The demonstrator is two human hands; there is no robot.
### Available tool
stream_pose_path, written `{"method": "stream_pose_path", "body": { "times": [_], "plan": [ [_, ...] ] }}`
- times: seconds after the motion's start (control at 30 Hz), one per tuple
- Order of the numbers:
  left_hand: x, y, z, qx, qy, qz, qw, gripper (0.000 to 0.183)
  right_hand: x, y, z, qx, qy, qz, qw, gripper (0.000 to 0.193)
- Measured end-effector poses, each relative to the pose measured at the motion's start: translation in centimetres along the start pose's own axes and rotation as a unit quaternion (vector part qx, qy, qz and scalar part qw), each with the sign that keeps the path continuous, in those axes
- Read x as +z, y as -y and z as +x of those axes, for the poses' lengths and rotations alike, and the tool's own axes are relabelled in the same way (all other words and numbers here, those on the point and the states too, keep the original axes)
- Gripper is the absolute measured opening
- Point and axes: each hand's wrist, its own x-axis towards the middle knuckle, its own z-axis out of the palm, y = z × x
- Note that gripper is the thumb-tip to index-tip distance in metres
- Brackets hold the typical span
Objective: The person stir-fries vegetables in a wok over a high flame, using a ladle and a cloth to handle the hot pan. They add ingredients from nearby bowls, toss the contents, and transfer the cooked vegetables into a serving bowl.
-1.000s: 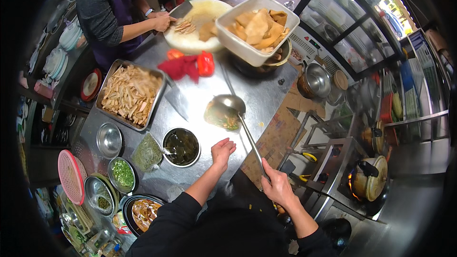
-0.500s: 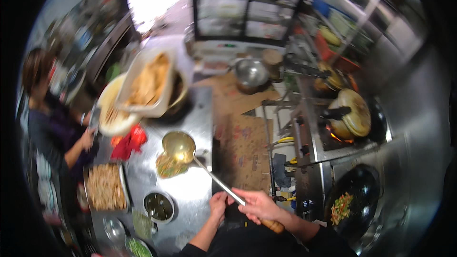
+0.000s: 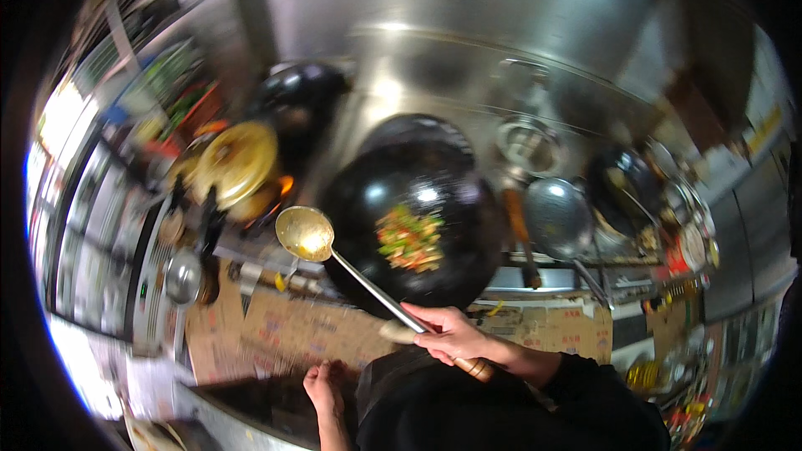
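Observation:
My right hand [image 3: 455, 336] grips a long-handled metal ladle [image 3: 304, 233] by its shaft near the wooden end. The bowl of the ladle hangs at the left rim of a large black wok [image 3: 468, 242], with a shine inside it; whether it holds liquid I cannot tell. Chopped green, red and pale vegetables [image 3: 409, 238] lie in a small heap in the wok. A pale wok handle [image 3: 397, 332] points toward me beneath the ladle's shaft. Low on the left, my left hand [image 3: 323, 384] is held away from the stove, fingers curled in, with nothing visible in them.
On the left burner a yellowish lidded pot [image 3: 238, 163] stands over a flame [image 3: 286, 186]. To the wok's right lie a round metal pan or strainer [image 3: 558, 217] and a darker wok [image 3: 622, 188]. Cardboard [image 3: 301, 321] covers the floor; a metal counter edge [image 3: 242, 422] is at lower left.
My view has swung right, from the steel counter to the stove. The ladle, still in my right hand, has gone from over vegetables on the counter to the wok's rim.

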Motion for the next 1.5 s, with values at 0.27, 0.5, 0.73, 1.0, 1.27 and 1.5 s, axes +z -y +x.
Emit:
{"method": "stream_pose_path", "body": {
  "times": [0.27,0.5,0.73,1.0,1.27,1.5],
  "plan": [
    [18.1,4.1,-4.3,-0.320,0.279,0.198,0.883,0.046,-12.2,-0.5,-7.8,0.048,-0.064,-0.038,0.996,0.067],
    [20.9,5.1,-1.4,-0.339,0.281,0.231,0.868,0.041,-12.4,-3.9,-9.5,0.026,-0.171,-0.097,0.980,0.068],
    [18.0,3.5,0.7,-0.308,0.278,0.176,0.893,0.036,-10.9,-7.0,-8.9,-0.107,-0.160,-0.367,0.910,0.070],
    [12.8,3.5,2.9,-0.242,0.170,0.106,0.949,0.017,-10.0,-6.0,-11.4,-0.082,-0.101,-0.637,0.760,0.069],
    [12.5,1.8,1.2,-0.094,0.039,0.158,0.982,0.015,-9.5,-3.1,-1.0,-0.032,-0.330,-0.465,0.821,0.056],
    [12.6,0.8,0.0,-0.119,0.084,0.140,0.979,0.024,-10.2,-2.6,0.9,0.066,-0.227,-0.155,0.959,0.055]
  ]
}}
